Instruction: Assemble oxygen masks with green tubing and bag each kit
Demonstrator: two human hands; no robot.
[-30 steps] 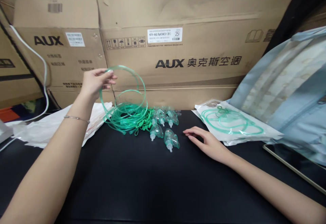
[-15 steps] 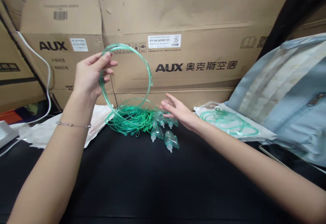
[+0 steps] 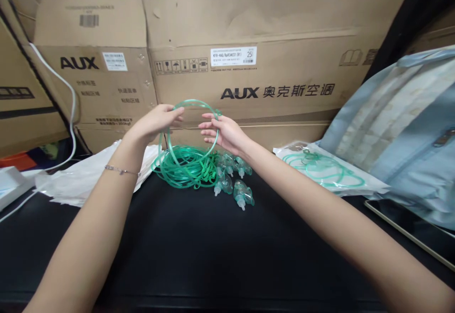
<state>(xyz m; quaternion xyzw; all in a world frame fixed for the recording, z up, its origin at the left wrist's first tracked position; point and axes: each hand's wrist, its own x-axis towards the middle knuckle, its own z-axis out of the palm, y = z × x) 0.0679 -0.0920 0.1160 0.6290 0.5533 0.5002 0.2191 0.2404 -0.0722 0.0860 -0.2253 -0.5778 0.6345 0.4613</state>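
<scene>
A loop of clear green tubing [image 3: 194, 102] hangs upright between my hands, above the black tabletop. My left hand [image 3: 154, 122] pinches its left side between thumb and fingers. At the loop's right side is my right hand [image 3: 227, 133], its thumb and fingers loosely around the tubing, near a small connector. Below lies a heap of coiled green tubing [image 3: 177, 168], with bright green elastic straps [image 3: 209, 168] at its right. Several clear green face masks with white tips, one of them a mask [image 3: 244, 193] at the front, lie beside the heap.
Large cardboard boxes [image 3: 280, 76] stand behind. White plastic bags [image 3: 85, 175] lie at left near a white cable [image 3: 73, 99]. At right are a bagged tubing set [image 3: 327, 170], a light blue backpack [image 3: 401, 128] and a dark phone-like device [image 3: 401, 223].
My left hand has lowered and moved right with the loop. My right hand has risen from above the masks to the loop's right side.
</scene>
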